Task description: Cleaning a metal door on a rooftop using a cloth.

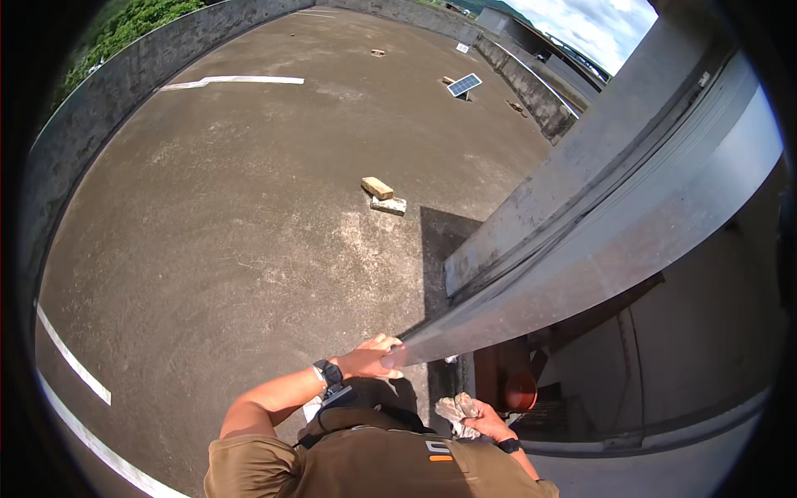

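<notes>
My left hand (372,358) grips the free edge of a smooth grey metal door panel (529,305), its thumb on the near side and its fingers over the far side. A watch with a dark strap is on that wrist. Low at the right, beside the doorway, my right hand (487,421) is closed on a crumpled, dirty whitish cloth (459,414). The cloth is apart from the panel. A dark band circles the right wrist.
Two bricks (377,187) lie on the concrete roof floor ahead. A small solar panel (464,84) stands farther off, near the parapet wall (523,81). A grey door frame (548,168) rises at the right. Inside the doorway is an orange-red bucket (520,392).
</notes>
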The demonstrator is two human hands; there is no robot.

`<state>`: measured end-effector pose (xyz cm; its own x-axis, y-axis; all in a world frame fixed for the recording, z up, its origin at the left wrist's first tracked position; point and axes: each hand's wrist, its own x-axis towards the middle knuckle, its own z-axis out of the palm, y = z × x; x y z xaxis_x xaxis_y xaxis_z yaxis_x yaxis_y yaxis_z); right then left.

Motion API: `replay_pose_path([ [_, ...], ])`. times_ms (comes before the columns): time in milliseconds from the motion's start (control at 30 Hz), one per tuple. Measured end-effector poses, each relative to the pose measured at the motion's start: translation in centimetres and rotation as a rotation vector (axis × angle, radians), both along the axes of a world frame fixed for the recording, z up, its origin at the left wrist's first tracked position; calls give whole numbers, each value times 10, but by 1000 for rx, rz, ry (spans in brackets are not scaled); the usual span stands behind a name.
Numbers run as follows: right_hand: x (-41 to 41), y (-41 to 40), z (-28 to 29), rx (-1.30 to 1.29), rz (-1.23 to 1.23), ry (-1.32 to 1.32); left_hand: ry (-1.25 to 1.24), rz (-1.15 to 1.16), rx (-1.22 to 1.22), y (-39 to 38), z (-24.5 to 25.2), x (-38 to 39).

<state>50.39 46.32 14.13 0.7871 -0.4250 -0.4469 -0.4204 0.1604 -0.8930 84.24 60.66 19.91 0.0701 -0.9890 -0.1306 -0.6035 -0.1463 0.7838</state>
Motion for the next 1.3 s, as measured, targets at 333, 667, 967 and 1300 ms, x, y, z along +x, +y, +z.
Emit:
replay_pose_path([
  [333, -80, 102, 21, 77, -173, -131, -20, -452, 151, -43, -19, -128],
  [667, -133, 138, 10, -206, -462, 5, -175, -626, 60, -76, -19, -240],
  [967, -144, 130, 23, -248, -617, 14, -165, -629, 10, -98, -31, -293],
  [1300, -150, 121, 18, -513, -670, 350, -37, -585, -34, -111, -53, -302],
])
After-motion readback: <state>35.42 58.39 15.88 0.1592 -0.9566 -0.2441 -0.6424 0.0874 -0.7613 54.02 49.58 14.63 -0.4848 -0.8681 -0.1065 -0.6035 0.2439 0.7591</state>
